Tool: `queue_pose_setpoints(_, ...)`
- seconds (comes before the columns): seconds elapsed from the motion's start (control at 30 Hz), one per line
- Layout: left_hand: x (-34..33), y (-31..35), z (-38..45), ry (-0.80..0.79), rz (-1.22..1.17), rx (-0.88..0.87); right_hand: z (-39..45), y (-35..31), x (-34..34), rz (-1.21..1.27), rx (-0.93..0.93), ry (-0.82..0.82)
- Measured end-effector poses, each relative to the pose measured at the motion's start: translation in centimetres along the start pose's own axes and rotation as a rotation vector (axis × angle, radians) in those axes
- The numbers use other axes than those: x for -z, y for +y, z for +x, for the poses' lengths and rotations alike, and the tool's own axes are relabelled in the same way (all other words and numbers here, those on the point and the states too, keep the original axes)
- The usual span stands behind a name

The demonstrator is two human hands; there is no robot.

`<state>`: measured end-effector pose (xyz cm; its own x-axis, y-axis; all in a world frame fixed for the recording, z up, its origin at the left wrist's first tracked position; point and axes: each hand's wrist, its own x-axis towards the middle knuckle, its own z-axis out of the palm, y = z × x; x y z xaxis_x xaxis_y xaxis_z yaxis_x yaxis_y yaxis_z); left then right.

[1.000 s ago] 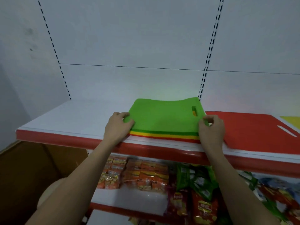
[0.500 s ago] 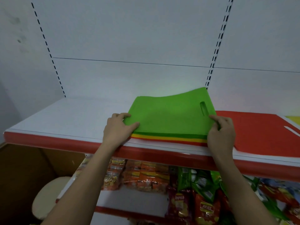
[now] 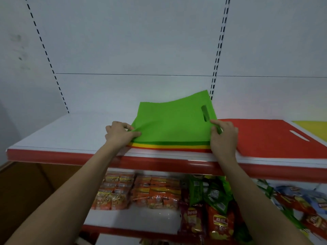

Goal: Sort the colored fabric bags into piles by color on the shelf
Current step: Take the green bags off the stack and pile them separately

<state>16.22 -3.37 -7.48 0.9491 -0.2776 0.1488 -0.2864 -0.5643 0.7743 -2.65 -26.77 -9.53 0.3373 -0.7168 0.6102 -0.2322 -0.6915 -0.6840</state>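
Left hand [image 3: 120, 134] pinching the near left corner of the green bag [image 3: 169, 123], right hand [image 3: 223, 137] clamped on its near right edge just below the handle slot, far right corner lifted off the stack [image 3: 168, 145] of green, yellow and red bags at the shelf's [image 3: 70, 131] front edge. Red bag [image 3: 269, 137] flat on the shelf just right of the stack, yellow bag [image 3: 311, 127] beyond it at the right end. Snack packets [image 3: 155, 191] on the lower shelf.
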Motion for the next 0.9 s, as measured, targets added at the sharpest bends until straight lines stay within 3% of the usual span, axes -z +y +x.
queue_pose_setpoints(0.1, 1.4, 1.1, 0.0, -0.004, -0.094, -0.055, 0.0, -1.7, 0.6, 0.032, 0.012, -0.026)
queue_pose_setpoints(0.27, 4.3, 2.2, -0.2, -0.186, -0.504, -0.033, 0.2, -4.6, 2.8, 0.079, 0.004, -0.009)
queue_pose_setpoints(0.4, 6.3, 2.3, -1.4, -0.273, -0.728, -0.024, 0.0, -6.9, 4.4, 0.098, -0.081, -0.084)
queue_pose_setpoints(0.53, 8.2, 2.4, -2.7, -0.398, -0.750, -0.091, -1.6, -9.8, 7.0, 0.209, -0.199, -0.137)
queue_pose_setpoints(0.77, 7.2, 3.6, -5.6, -0.399, -0.662, -0.116, -5.3, -11.6, 12.1, 0.239, -0.283, -0.090)
queue_pose_setpoints(0.9, 5.5, 4.6, -8.0, -0.476, -0.688, -0.145, -6.9, -10.4, 15.8, 0.224, -0.344, -0.082)
